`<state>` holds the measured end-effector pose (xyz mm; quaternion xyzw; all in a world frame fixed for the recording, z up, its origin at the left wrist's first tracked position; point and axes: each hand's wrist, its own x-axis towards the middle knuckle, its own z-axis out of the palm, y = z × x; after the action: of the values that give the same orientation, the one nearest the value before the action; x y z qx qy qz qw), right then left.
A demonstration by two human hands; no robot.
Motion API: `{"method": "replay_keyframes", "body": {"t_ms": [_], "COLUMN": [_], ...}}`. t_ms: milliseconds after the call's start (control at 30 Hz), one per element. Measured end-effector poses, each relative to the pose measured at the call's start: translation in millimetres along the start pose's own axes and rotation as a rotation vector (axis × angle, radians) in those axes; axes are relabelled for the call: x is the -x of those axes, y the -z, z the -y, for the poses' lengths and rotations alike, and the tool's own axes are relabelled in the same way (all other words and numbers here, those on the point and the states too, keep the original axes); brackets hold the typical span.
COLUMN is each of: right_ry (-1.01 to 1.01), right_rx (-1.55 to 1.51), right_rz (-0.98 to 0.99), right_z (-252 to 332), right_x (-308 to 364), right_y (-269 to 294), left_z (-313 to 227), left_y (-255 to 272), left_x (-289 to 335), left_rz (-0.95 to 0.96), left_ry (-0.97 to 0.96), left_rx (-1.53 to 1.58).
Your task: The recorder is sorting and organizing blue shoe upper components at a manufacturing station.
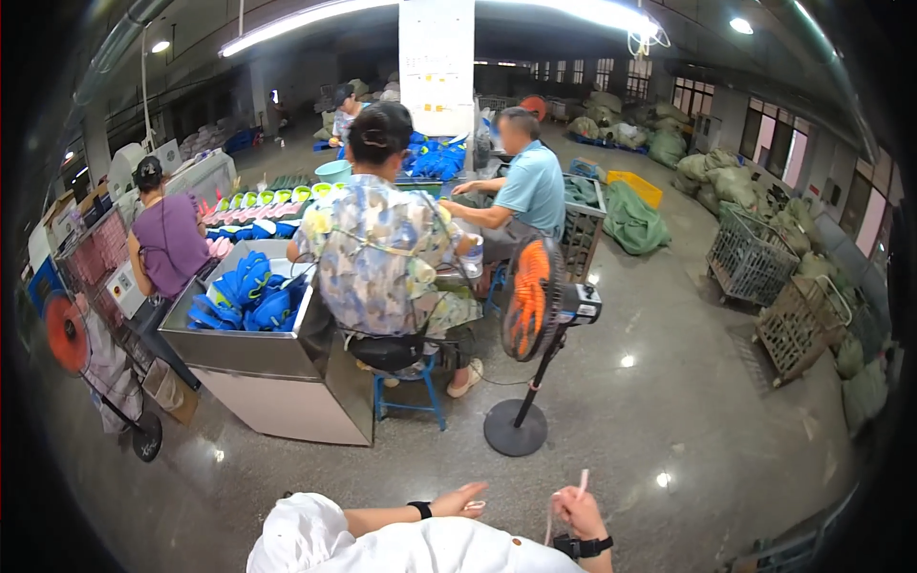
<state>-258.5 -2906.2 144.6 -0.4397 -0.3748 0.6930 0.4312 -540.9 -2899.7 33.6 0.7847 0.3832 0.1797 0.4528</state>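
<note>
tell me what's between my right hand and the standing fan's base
Only bare grey floor, with a few light reflections, lies between the right hand, which holds a thin pink strip, and the fan base, in the head view.

A white short-sleeved garment with a small dark button is worn, the fabric bunched at the left shoulder. Both forearms are left bare below the sleeves. A black band is strapped around the wrist of the left hand (458, 499), and a bulkier black watch-like band is seen at the right hand (579, 516).
</note>
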Motion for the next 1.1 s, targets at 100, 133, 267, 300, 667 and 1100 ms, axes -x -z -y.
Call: {"method": "replay_keyframes", "body": {"t_ms": [100,133,267,300,667,1100], "right_ry": [-0.112,-0.05,0.005,0.004,-0.035,-0.065], "right_rx": [0.386,0.43,0.549,0.556,0.747,0.97], "right_rz": [0.096,0.187,0.268,0.257,-0.755,-0.332], "right_z": [5,11,57,68,171,185], "right_x": [-17,-27,-70,-78,-131,-335], "right_y": [12,11,61,81,375,578], "left_z": [-75,-75,-103,-108,-142,-192], "left_y": [16,4,5,11,13,28], "left_x": [-49,-70,-157,-178,-452,-743], "left_rz": [-0.063,0.0,0.149,0.288,0.066,0.021], "left_ry": [0.089,0.062,0.037,0.221,-0.379,0.146], "left_rx": [0.439,0.576,0.431,0.279,0.094,1.249]}}
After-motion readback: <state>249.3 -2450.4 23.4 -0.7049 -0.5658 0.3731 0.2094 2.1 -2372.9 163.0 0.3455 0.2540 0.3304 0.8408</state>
